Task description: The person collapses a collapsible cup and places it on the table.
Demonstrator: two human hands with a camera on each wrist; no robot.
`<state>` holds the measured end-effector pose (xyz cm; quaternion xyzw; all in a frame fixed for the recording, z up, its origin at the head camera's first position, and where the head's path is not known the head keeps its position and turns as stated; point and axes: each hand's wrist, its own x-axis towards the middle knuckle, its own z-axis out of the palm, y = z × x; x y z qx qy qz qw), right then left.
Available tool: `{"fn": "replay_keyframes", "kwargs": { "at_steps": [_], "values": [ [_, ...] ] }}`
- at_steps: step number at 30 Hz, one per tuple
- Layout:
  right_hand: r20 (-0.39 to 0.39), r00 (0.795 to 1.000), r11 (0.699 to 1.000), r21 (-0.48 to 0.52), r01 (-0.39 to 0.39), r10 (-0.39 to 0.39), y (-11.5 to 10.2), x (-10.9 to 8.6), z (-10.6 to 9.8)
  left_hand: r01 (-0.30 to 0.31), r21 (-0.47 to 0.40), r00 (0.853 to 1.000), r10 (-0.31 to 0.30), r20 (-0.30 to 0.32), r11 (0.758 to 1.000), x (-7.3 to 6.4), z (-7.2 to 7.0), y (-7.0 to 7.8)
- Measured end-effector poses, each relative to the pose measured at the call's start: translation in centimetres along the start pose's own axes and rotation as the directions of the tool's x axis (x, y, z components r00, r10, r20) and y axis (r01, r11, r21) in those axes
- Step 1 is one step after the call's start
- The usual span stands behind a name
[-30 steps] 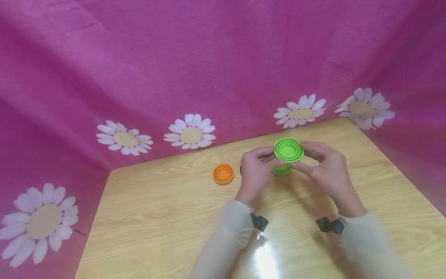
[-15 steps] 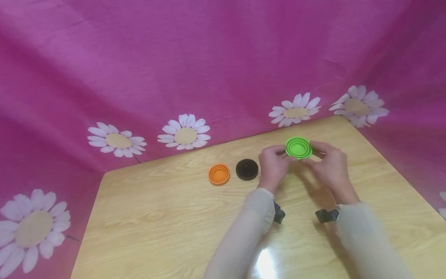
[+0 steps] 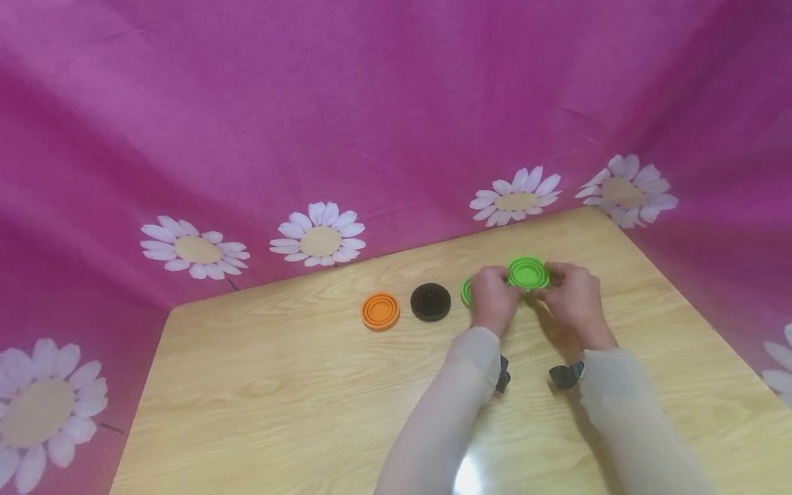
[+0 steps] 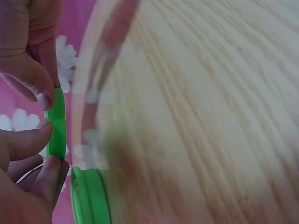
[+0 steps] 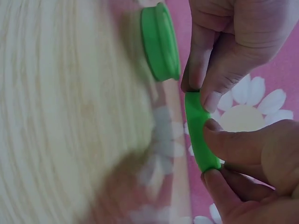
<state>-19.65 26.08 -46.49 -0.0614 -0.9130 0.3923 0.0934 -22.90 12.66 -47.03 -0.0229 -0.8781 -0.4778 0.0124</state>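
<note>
Between my two hands is a green collapsible cup, folded flat into concentric rings. My left hand pinches its left edge, and my right hand pinches the right edge, thumbs on the near side. Both wrist views show this held cup edge-on and raised off the table, the fingertips of the two hands close together. A second green collapsible cup lies on the table just left of my left hand, which hides most of it. In the right wrist view that second cup shows its thick rim.
Left of the hands, a black round disc and a flat orange collapsible cup lie in a row on the wooden table. A pink curtain with white flowers stands behind the table and at its sides.
Both hands have carried the held green cup to the right and lower. The black disc and the left edge of the second green cup now show beside my left hand. The head view has shifted slightly.
</note>
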Motion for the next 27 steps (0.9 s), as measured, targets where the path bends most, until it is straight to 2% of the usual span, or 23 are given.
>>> {"fn": "replay_keyframes", "kwargs": {
  "at_steps": [5, 9, 12, 18, 23, 24, 27],
  "values": [
    [0.053, 0.998, 0.999, 0.0, -0.046, 0.045, 0.7, -0.2, 0.0, -0.034, 0.171, 0.999, 0.027, 0.045, 0.985, 0.3, 0.9, 0.1],
    [0.089, 0.994, 0.997, 0.031, -0.071, 0.068, 1.0, -0.4, 0.0, -0.09, 0.354, 0.994, 0.065, 0.083, 0.931, 0.6, 1.2, 0.5],
    [0.109, 0.991, 0.996, 0.044, -0.082, 0.077, 1.3, -0.4, 0.1, -0.089, 0.434, 0.993, 0.048, 0.105, 0.897, 0.7, 1.4, 0.7],
    [0.172, 0.978, 0.988, 0.073, -0.133, 0.119, 1.6, -0.2, 0.4, -0.072, 0.476, 0.994, 0.022, 0.11, 0.876, 0.7, 1.4, 1.1],
    [0.203, 0.97, 0.986, 0.072, -0.148, 0.13, 1.6, -0.3, 0.0, -0.089, 0.427, 0.993, 0.047, 0.107, 0.9, 0.5, 1.1, 1.1],
    [0.218, 0.966, 0.983, 0.086, -0.164, 0.142, 1.5, -0.4, -0.1, -0.103, 0.417, 0.992, 0.062, 0.109, 0.903, 0.4, 0.8, 1.1],
    [0.234, 0.964, 0.986, 0.08, -0.144, 0.122, 1.1, -0.5, -1.0, -0.154, 0.386, 0.985, 0.11, 0.133, 0.91, -0.1, -0.8, 1.7]
  ]
}}
